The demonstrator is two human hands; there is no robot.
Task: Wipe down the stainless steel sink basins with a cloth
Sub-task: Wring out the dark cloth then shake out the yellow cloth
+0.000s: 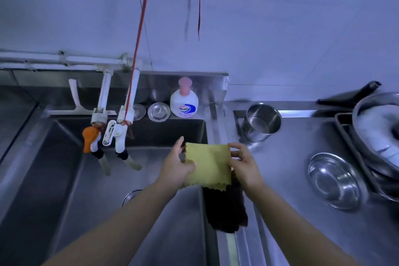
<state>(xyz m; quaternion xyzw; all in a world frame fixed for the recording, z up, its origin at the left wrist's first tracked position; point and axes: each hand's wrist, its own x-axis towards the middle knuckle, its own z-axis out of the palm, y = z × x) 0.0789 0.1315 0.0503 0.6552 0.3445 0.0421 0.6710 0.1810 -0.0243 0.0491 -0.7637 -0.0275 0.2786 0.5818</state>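
A yellow cloth (208,166) is stretched flat between both hands above the right edge of the steel sink basin (90,196). My left hand (176,166) pinches its left side and my right hand (244,168) pinches its right side. A dark brown cloth (226,209) lies draped over the basin's right rim, just below the yellow one. The basin's drain (131,195) shows partly behind my left forearm.
Two taps (108,136) hang over the basin's back left. A hand-soap bottle (184,101) and a strainer lid (158,112) stand on the back ledge. On the right counter are a steel pot (262,122), a steel bowl (335,181) and stacked dishes (377,134).
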